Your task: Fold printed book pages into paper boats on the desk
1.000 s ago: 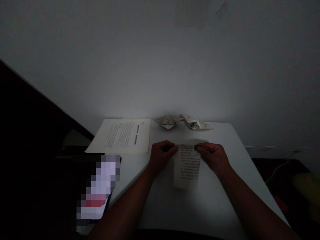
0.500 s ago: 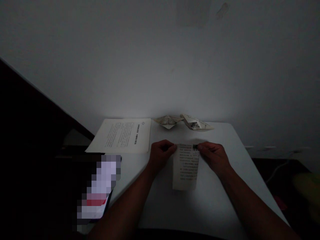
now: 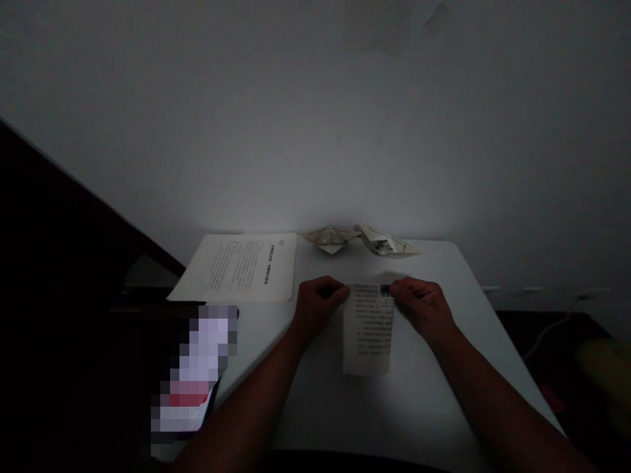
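At the white table, pinching printed paper, likely light and easily creased, by its far corners, a sound hold, with left hand and right hand.

A dimly lit grey wall fills the upper frame behind a white table at lower centre, the lower left nearly black.

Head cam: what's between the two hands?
A printed paper, in the head view: the left hand pinches it near one upper corner, the right hand near the other.
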Demonstrator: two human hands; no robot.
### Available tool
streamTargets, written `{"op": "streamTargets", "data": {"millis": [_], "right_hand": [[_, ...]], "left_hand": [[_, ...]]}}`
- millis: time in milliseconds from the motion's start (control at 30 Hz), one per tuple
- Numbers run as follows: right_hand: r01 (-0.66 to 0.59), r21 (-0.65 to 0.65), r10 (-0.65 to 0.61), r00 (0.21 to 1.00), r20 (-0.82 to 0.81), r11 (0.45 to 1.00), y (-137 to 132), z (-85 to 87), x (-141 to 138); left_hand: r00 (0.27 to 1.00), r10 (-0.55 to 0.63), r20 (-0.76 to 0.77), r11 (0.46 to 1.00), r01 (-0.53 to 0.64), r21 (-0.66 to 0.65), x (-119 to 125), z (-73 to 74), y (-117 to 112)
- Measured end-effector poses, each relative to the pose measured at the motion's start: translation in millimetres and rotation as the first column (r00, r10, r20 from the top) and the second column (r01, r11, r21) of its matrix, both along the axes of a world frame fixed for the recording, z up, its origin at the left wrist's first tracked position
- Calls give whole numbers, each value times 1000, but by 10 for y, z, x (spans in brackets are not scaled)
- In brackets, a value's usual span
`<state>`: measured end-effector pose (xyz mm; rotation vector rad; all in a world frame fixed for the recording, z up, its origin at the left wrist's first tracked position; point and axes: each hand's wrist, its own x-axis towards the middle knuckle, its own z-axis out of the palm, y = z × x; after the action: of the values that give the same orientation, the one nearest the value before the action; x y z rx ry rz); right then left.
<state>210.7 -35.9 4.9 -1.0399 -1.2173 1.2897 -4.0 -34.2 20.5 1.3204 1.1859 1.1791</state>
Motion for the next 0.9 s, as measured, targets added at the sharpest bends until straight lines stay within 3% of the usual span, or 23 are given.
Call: {"op": "streamTargets", "data": {"millis": [667,767,900], "right_hand": [[35,8,-35,998,57,999,34,-112,29],[74,29,-77,989,127,997,37,-95,21],[143,118,-176,923,342,983,33,-39,4]], "left_hand": [[1000,26,-15,1000,-26,11,-10,9,9],[998,48,-42,999,-47,27,-15,-2,11],[965,113,-238,989,-87,117,-19,-14,6]]}}
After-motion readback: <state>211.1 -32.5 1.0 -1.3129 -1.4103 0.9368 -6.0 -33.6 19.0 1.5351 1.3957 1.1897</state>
